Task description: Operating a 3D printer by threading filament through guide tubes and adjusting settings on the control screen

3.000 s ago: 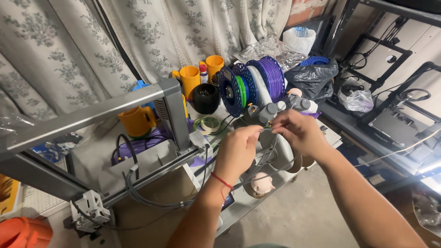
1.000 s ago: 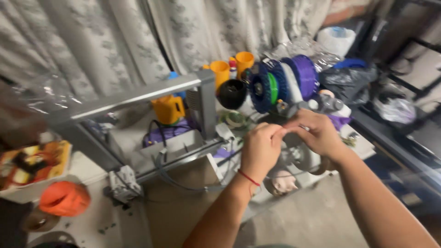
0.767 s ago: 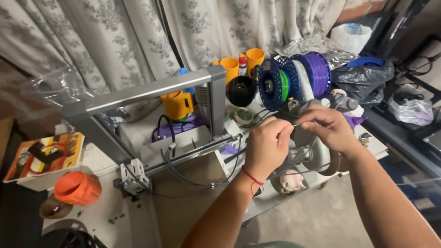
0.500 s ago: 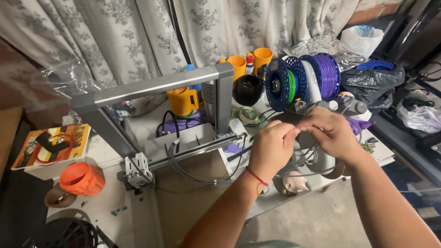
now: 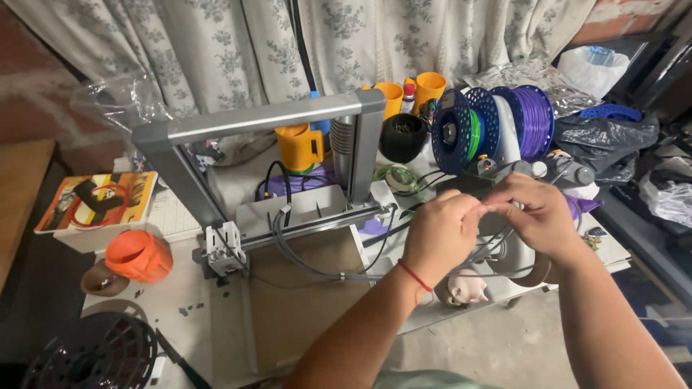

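Pinching w/ both hands, fingertips meeting above the table's right side: left hand (image 5: 441,229) and right hand (image 5: 532,215) are together, each closed on a thin filament strand (image 5: 492,207) that's barely visible between them; can't tell its colour. Strand sits at the fingertips, just in front of the filament spools (image 5: 497,128) (blue w/ green, purple) and above a grey cable bundle (image 5: 484,248). Red thread band on left wrist.

Step, judged: fine handling of the strand end, prob straightening or feeding it; grip looks set, nothing else engaged yet. Next move would need steady fingertip control, small motions, keeping the strand taut w/o kinking, and watching the spools so they don't unwind.

Around: 3D printer frame (image 5: 259,130) w/ grey gantry centre-left, its bed in front. Orange printed pot (image 5: 138,255) far left, well apart from hands. Yellow cups (image 5: 411,92) at back by the curtain. Small pink figure (image 5: 467,286) below left hand, near table edge
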